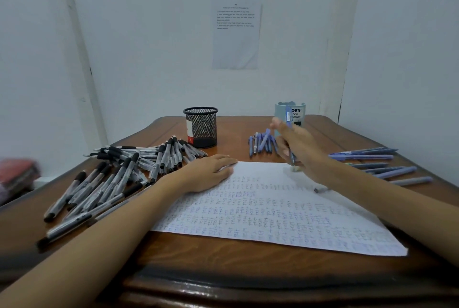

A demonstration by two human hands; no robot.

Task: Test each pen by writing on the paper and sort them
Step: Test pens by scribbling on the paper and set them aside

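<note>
The grip of the right hand (301, 148) clamps a blue pen (288, 115) nearly upright, tip over the far edge of the paper (273, 210); the left hand (206, 173) lies flat on it.

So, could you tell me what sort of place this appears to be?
Probably a home or office desk corner: wooden table, mesh pen cup, desk organizer, printed sheet on the wall.

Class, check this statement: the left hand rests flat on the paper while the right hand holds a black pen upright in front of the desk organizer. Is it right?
Not quite. The head view shows the pen in the right hand is blue, not black. The rest holds: left hand flat on the paper, pen upright before the desk organizer.
</note>
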